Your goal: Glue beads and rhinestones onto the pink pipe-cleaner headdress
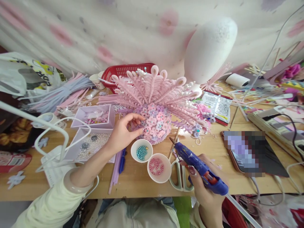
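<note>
My left hand (pixel 127 128) reaches to the left side of a dome of small pink and lilac felt flowers (pixel 156 122) with bead centres. Its thumb and fingers are apart and curved, with the thumb tip beside a turquoise bead; whether they touch is hard to tell. Behind the dome fans a spray of pink chenille-stem plumes (pixel 152 85). My right hand (pixel 201 183) is wrapped round a blue hot glue gun (pixel 199 164), its nozzle pointing up-left towards the dome. Between the hands stand a paper cup of turquoise beads (pixel 134 157) and a paper cup of pink beads (pixel 150 178).
Scissors (pixel 176 180) lie under the glue gun. Left are lilac boxes of beads (pixel 77 122), a white cable (pixel 67 139) and chenille stems (pixel 59 91). A red basket (pixel 109 74) and white foam head (pixel 209 50) stand behind. Right are a phone (pixel 225 148) and power strip (pixel 268 129).
</note>
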The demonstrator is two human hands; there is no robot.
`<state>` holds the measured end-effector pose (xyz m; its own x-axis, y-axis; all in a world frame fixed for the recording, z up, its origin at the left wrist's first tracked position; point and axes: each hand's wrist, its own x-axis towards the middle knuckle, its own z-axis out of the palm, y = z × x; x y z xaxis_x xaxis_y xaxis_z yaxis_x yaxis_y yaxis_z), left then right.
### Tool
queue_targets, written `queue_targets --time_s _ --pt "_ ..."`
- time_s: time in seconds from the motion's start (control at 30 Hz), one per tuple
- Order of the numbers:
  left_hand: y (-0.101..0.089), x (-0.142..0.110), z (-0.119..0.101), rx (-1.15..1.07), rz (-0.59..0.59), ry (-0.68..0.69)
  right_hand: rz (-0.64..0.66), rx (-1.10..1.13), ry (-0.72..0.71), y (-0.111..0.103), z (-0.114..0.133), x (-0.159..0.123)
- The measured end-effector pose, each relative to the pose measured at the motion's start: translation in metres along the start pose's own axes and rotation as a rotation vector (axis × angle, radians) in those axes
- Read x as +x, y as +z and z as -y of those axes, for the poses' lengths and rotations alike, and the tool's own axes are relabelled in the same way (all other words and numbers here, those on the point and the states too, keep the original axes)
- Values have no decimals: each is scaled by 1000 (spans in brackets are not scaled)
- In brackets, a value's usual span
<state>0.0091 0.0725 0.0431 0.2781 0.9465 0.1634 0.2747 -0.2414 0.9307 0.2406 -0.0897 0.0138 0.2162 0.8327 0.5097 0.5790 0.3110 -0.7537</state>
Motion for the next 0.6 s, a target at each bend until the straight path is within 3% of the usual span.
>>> queue_targets --time_s 0.27,0.37,0.5,0.6 --pt "-8 -4 -4 104 -64 39 38 -1 20 6 3 9" --pt "-24 -10 -12 102 -104 0 40 -39 16 6 4 11" --pt "-49 -25 -20 4 -141 -165 38 -82 -8 5 6 12" --pt "-70 -37 -20 15 -252 -188 28 -113 -13 4 9 10"
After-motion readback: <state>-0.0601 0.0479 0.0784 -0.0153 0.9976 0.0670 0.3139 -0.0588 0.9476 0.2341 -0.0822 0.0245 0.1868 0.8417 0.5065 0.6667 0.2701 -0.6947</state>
